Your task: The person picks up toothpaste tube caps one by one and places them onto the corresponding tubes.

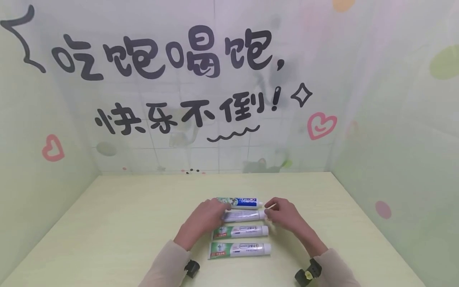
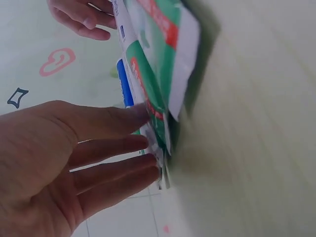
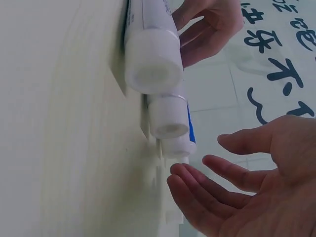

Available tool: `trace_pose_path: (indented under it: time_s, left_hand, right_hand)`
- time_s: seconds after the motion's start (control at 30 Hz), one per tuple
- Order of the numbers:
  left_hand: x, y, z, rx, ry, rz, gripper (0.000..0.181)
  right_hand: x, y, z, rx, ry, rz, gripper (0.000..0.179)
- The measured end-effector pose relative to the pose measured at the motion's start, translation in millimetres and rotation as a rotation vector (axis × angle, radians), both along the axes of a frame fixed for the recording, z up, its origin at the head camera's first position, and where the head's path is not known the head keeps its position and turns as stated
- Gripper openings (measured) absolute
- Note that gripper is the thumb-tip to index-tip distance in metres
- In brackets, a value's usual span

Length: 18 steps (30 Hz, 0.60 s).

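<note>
Several toothpaste tubes lie in a column on the table, caps to the right. Farthest is a blue and green toothpaste tube (image 1: 247, 203); closer stands a pale toothpaste tube (image 1: 245, 216) with grey print. Two white and green tubes, a middle one (image 1: 245, 231) and a front one (image 1: 247, 250), lie nearer. My left hand (image 1: 209, 215) is at the left ends of the two far tubes, covering part of them. In the left wrist view its thumb and extended fingers are right at the crimped tube ends. By the far caps is my right hand (image 1: 285, 213), fingers loosely bent, nothing held.
The light wood table (image 1: 107, 231) spreads around the tubes. Behind it rises a printed curtain (image 1: 179, 91) with black lettering and hearts, with pale side walls to the left and right. Black straps with small devices circle both wrists.
</note>
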State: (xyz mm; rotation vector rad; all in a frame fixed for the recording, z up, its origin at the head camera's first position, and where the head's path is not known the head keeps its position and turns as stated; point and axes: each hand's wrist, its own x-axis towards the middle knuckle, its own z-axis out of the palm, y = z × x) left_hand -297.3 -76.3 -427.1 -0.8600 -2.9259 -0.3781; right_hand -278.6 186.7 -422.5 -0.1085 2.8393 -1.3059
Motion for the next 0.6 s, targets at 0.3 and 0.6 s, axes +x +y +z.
trace_pose_path:
  time_s: [0.3,0.6]
  left_hand:
    - [-10.0,-1.5,17.5,0.072,0.128,0.011,0.027]
    - [-45.2,30.1,14.1,0.024,-0.036,-0.120,0.036]
  right_hand:
    - [-14.0,30.8,14.8,0.282,0.215,-0.063,0.019]
    - [-56.4,37.8,0.9,0.550,0.128,0.141,0.031]
